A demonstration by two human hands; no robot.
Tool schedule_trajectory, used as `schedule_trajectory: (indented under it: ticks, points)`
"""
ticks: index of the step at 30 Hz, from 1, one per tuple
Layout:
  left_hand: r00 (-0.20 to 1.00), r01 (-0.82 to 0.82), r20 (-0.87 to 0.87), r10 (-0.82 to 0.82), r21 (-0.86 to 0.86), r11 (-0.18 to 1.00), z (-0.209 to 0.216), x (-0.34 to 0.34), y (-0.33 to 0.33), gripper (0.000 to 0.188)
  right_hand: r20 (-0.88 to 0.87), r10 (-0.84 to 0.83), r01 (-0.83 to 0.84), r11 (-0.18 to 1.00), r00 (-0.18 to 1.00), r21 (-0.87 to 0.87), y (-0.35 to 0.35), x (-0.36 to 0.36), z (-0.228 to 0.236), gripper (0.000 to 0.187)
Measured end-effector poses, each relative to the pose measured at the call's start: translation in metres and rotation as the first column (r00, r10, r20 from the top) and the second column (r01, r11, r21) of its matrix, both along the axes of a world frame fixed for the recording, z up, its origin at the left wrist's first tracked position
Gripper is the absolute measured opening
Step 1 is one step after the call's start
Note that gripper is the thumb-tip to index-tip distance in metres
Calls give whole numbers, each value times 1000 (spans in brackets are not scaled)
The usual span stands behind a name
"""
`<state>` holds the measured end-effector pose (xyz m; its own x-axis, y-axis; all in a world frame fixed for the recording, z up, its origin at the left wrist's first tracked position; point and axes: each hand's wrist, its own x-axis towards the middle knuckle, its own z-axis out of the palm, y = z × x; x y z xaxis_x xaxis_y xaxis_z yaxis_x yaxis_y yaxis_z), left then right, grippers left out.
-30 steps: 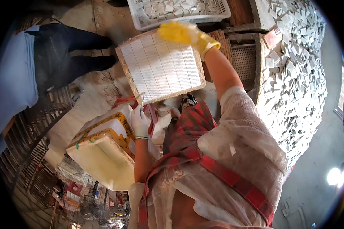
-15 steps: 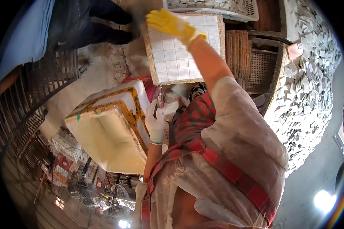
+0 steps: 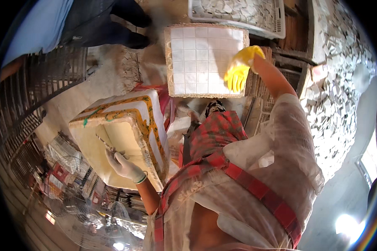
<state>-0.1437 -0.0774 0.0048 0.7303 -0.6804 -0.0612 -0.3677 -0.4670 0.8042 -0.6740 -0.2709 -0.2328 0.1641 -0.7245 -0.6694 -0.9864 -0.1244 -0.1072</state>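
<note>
My left hand [image 3: 127, 168], in a white glove, is closed around a slim metallic tool [image 3: 105, 144] whose exact kind I cannot make out. It is over the open mouth of a white foam box [image 3: 88, 140] bound with yellow printed tape. My right hand [image 3: 242, 69], in a yellow rubber glove, hangs with fingers extended downward over the right side of a square rough-edged tray [image 3: 169, 62]. Rows of white square tiles [image 3: 194, 62] fill that tray. Nothing shows in the right hand; whether its fingertips touch the tiles I cannot tell.
A white plastic crate [image 3: 284, 19] of loose tile pieces stands beyond the tray. A big heap of tile pieces [image 3: 335, 113] lies on the right. Stacked brown boards [image 3: 252, 79] are beside the tray. Another person's dark trousers [image 3: 100, 25] show at upper left, above a slatted rack [image 3: 50, 75].
My right hand has swept from the tray's far left to its right side. My left hand has moved left and nearer, with the tool, from beside the foam box to over its opening.
</note>
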Motion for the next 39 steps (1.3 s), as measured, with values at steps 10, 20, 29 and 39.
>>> schedule_trajectory:
  ticks: [10,20,29,39]
  points:
    - [940,-157,-236,245,337,928,-93,110,106,33,230,-652,-48,379,-723,924,-33,181,-23,48]
    - [950,-268,264,168,407,873,-190,194,80,27,419,-903,261,384,-94,886,26,203,74,53]
    - [999,-35,30,26,382,924,-171,120,102,25,919,170,-20,985,355,-174,25,400,345,65]
    - [975,77,126,-181,578,812,-112,107,112,22,-95,994,-829,-13,49,-559,63,641,173,59]
